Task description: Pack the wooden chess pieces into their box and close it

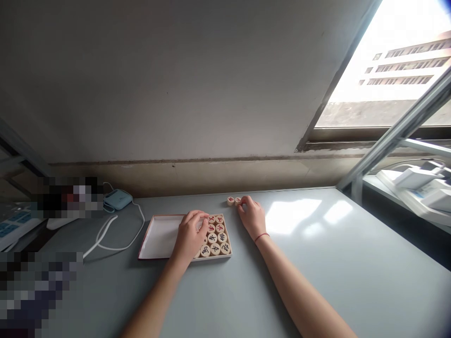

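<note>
**A:** Grey desk [317,263] is running up against a plain wall, window [398,70] sitting far right and throwing sun patches on the surface. What are your hands doing?

**B:** I'm resting my left hand [190,237] over the tray [160,237], fingers curled down onto the round wooden pieces [215,234] at its right end. Can't tell whether I'm actually pinching one or just touching the tops.

**A:** Tray layout?

**B:** It's a shallow white tray with a reddish rim, lying near the middle of the desk. Discs are filling only the right part, in rows, showing red and black characters face up. Left part is showing bare white floor.

**A:** Right hand?

**B:** I'm reaching my right hand [252,217] out just beyond the tray's far right corner, palm down, with a red string around the wrist. Fingertips are touching one loose disc [238,200] on the desk. Second loose disc [230,201] is sitting just left of it, the two side by side and touching or nearly so. The hand is loosely open, not clamped on anything I can make out.

**A:** Hands relative to each other?

**B:** They're apart, left one on the tray, right one on the bare desk just beside it.

**A:** Anything else around?

**B:** A small blue device [118,199] is lying far left, its white cable [116,232] looping toward the tray. White equipment [419,185] is sitting on a shelf at the far right, under the window.
</note>
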`<state>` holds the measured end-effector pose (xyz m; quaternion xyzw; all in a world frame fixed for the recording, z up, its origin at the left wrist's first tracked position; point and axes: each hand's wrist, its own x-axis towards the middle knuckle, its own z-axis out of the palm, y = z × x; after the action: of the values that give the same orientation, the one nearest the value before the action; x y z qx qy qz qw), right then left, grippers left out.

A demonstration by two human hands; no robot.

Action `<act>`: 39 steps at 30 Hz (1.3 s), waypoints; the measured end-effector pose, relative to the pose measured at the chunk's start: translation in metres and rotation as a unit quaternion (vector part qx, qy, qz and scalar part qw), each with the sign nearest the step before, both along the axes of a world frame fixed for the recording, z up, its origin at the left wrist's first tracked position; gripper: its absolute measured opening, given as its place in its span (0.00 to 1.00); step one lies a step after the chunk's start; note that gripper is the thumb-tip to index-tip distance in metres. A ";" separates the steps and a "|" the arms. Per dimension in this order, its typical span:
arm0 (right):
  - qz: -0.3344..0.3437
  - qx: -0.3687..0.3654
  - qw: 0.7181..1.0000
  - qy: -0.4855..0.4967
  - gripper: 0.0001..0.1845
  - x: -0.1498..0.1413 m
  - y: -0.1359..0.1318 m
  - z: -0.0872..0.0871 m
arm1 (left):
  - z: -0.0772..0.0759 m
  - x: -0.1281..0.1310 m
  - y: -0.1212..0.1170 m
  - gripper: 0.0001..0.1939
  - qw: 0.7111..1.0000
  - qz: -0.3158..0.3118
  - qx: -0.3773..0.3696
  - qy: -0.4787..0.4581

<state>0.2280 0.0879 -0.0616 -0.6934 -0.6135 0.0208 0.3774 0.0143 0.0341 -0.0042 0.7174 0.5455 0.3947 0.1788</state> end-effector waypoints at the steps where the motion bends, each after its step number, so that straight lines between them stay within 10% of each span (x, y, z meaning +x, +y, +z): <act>1: 0.000 -0.001 1.000 -0.001 0.05 0.000 0.000 0.000 | 0.000 0.000 0.000 0.11 1.000 0.001 0.000 0.002; 14: 0.005 0.082 0.997 0.007 0.09 -0.007 -0.007 0.006 | -0.002 0.003 -0.002 0.11 0.982 0.126 -0.025 0.136; 23: 0.118 -0.023 0.990 0.078 0.12 -0.041 -0.031 0.020 | 0.003 0.021 0.002 0.16 0.957 0.115 -0.006 0.267; 39: 0.127 0.014 0.988 0.091 0.13 -0.044 -0.033 0.024 | -0.005 0.026 0.003 0.06 0.991 0.053 0.009 0.125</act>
<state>0.1844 0.0551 -0.0377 -0.5995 -0.6599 0.1233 0.4358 0.0401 0.0370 -0.0094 0.7331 0.5970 0.3157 0.0812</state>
